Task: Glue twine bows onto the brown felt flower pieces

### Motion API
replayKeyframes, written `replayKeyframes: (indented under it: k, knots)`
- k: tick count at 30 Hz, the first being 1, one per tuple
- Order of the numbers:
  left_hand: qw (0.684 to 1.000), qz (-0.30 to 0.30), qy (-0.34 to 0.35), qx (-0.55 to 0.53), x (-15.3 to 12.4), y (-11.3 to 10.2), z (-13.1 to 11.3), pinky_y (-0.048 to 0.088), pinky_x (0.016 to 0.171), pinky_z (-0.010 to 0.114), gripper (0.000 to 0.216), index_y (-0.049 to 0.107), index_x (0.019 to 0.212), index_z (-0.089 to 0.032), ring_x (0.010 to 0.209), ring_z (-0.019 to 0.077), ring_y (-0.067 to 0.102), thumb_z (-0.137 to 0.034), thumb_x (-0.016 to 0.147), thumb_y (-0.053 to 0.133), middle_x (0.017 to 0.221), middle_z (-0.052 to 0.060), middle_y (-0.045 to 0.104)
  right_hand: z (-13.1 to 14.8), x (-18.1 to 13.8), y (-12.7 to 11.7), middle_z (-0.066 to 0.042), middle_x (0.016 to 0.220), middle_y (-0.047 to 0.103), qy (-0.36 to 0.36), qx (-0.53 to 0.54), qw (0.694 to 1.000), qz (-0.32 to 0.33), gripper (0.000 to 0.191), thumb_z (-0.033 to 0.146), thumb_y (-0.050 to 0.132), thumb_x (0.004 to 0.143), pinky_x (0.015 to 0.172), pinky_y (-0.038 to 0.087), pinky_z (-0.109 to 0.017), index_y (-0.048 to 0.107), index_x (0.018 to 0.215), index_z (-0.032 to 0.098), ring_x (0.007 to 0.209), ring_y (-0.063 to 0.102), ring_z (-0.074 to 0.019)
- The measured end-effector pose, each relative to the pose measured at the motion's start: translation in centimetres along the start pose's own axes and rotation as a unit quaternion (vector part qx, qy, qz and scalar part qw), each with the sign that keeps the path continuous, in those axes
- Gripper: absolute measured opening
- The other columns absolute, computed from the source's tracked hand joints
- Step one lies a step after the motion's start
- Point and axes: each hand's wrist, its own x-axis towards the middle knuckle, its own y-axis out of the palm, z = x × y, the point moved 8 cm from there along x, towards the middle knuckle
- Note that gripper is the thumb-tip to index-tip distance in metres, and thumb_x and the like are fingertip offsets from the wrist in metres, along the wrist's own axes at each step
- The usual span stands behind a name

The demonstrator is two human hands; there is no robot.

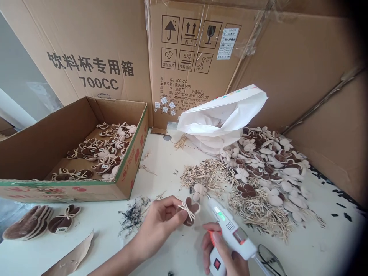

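My left hand (161,218) pinches a brown felt petal-shaped piece (189,220) with a pale edge, and a cream string bow (187,209) lies across it by my thumb. My right hand (222,249) is wrapped round a white hot glue gun (228,226) with an orange trigger and a lit green display. The gun's nozzle points up and left, just to the right of the brown piece and apart from it. Behind the nozzle tip lies a pale felt piece (199,191). Small cream string bows (209,174) are heaped beyond my hands.
An open cardboard box (123,184) at the left holds several finished bow pieces. Stacked brown felt pieces (27,224) lie in front of it. A white paper bag (212,134) and a felt pile (276,165) stand at the back right, before large cartons (186,92). Black threads (133,216) lie near my left wrist.
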Motion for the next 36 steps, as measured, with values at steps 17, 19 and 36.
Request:
replayKeyframes:
  k: [17,19,36]
  knots:
    - [0.986,0.087,-0.021,0.139,-0.3,1.7,2.1,0.035,0.053,0.021,0.030,0.075,0.092,-0.015,0.055,0.0107,0.052,-0.044,0.084,0.081,0.066,0.003,0.071,-0.3,-0.5,0.0,0.001,0.049,0.062,0.039,-0.037,0.998,0.010,0.045,0.056,0.088,0.068,0.044,0.041,-0.025,0.068,0.083,0.019,0.042,0.052,-0.0134]
    - [0.984,0.085,-0.018,0.157,-0.2,1.6,1.9,0.033,0.051,0.022,0.031,0.077,0.091,-0.016,0.052,0.0104,0.049,-0.046,0.084,0.081,0.062,0.002,0.069,-0.2,-0.4,0.2,0.002,0.047,0.059,0.036,-0.037,0.998,0.022,0.044,0.057,0.088,0.069,0.045,0.041,-0.026,0.068,0.083,0.019,0.042,0.051,-0.0132]
    - [0.746,0.082,0.274,0.602,-0.2,2.7,-0.1,0.044,0.088,0.044,0.025,0.063,0.126,-0.023,0.104,0.0273,0.055,-0.018,0.104,0.052,0.127,0.007,0.066,-0.8,0.5,-0.9,0.004,0.043,0.055,0.000,-0.061,0.998,0.002,0.040,0.056,0.081,0.079,0.045,0.033,-0.022,0.065,0.084,0.019,0.041,0.046,-0.0112]
